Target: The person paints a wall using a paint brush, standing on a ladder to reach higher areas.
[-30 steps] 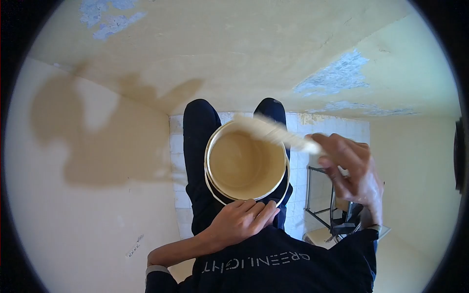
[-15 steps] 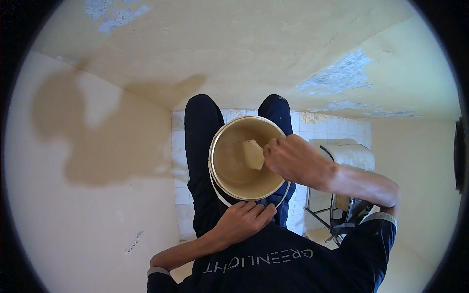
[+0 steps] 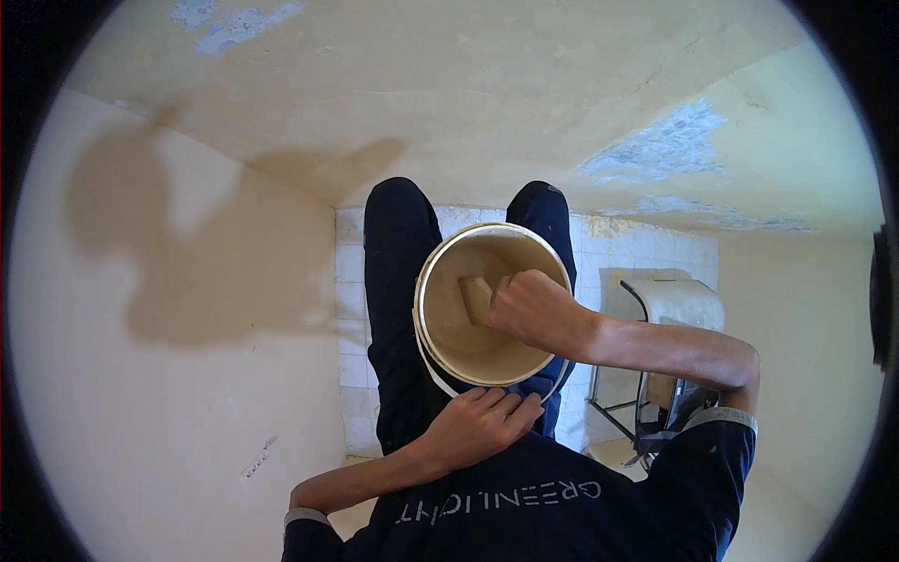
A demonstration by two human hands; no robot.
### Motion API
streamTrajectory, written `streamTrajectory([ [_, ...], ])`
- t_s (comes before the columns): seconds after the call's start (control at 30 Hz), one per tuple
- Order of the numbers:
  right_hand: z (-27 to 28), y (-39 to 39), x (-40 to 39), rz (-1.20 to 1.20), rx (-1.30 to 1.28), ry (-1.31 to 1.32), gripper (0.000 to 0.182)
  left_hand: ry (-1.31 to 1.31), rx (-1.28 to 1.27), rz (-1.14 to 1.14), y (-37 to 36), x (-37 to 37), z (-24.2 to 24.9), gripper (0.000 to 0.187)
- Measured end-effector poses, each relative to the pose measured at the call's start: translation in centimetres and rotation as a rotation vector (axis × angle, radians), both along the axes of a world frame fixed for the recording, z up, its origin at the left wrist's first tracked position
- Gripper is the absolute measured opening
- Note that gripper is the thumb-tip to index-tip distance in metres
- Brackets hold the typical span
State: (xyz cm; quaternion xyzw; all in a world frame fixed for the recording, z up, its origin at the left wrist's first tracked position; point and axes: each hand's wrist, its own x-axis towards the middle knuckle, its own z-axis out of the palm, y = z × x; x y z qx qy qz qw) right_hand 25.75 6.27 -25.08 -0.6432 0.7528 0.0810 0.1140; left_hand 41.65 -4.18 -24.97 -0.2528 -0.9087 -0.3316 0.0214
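Note:
A round cream bucket (image 3: 448,351) sits between my knees, its mouth facing up. Inside it, my right hand (image 3: 538,314) is closed around a wide paintbrush (image 3: 476,301) coated in cream paint, its broad end pointing left. Much of the brush is hidden by my fingers. At the near side of the rim, my left hand (image 3: 480,426) has its fingers curled over the bucket's handle (image 3: 436,377), which hangs down toward me.
Bare knees-wide floor tiles (image 3: 351,300) lie around my legs. A grey chair (image 3: 679,304) with dark metal legs stands at right. The cream wall (image 3: 449,112) ahead has peeled patches (image 3: 665,145). A second wall (image 3: 187,403) rises at left, carrying my shadow.
My right hand and the brush have moved deeper over the bucket's middle, slightly left and down, and the brush has turned. The left hand keeps its grip.

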Motion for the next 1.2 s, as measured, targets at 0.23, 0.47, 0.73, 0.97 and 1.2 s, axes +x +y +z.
streamTrajectory([
  [0.23, -0.1, 0.0, -0.1, -0.021, 0.02, -0.016, 0.008, 0.019, 0.005, -0.012, 0.0, -0.1, -0.1, 0.021],
  [0.47, 0.0, 0.1, -0.6, -0.052, 0.042, -0.02, 0.009, 0.005, 0.008, -0.017, -0.1, -0.2, -0.1, 0.02],
  [0.73, 2.7, 1.5, -3.0, -0.187, 0.063, -0.18, 0.013, 0.025, 0.018, 0.003, -0.1, -0.5, 0.0, 0.02],
  [0.97, 7.3, 5.7, -4.1, -0.431, -0.159, -0.464, 0.018, 0.062, 0.067, 0.018, 0.1, -0.6, -0.3, 0.02],
  [1.2, 6.6, 7.3, -3.0, -0.584, -0.24, -0.673, 0.021, 0.047, -0.009, -0.028, -0.2, -0.6, 0.2, 0.02],
])
